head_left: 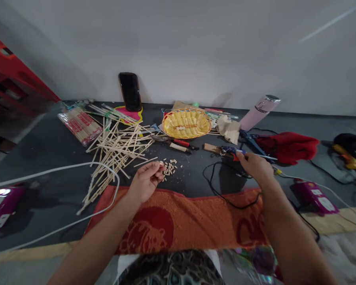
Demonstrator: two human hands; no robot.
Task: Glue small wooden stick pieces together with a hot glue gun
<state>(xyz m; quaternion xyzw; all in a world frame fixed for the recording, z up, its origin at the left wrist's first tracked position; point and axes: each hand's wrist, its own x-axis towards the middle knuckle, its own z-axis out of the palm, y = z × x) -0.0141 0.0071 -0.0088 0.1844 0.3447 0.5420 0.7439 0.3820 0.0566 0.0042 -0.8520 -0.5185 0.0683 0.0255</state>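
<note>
My left hand (pixel 146 178) is closed in a pinch on a short piece of wooden stick (pixel 161 162). Just beyond its fingertips lies a pile of similar cut pieces (pixel 171 168). My right hand (pixel 253 164) is closed around a blue hot glue gun (pixel 229 150), whose nozzle points left over a small wooden block (pixel 211 148). A clear glue stick pokes out of the gun's back. Between the hands and the wall sits a yellow woven basket (pixel 186 114) holding a few small joined pieces. Pliers (pixel 182 143) and a pale-handled tool (pixel 179 148) lie before it.
Loose sticks (pixel 115 146) are heaped at left beside packaged chopsticks (pixel 81 126). A phone (pixel 130 92) leans on the wall. A pink bottle (pixel 259 113), red cloth (pixel 287 147) and black cord (pixel 215 190) are at right. An orange towel (pixel 195 221) covers the front edge.
</note>
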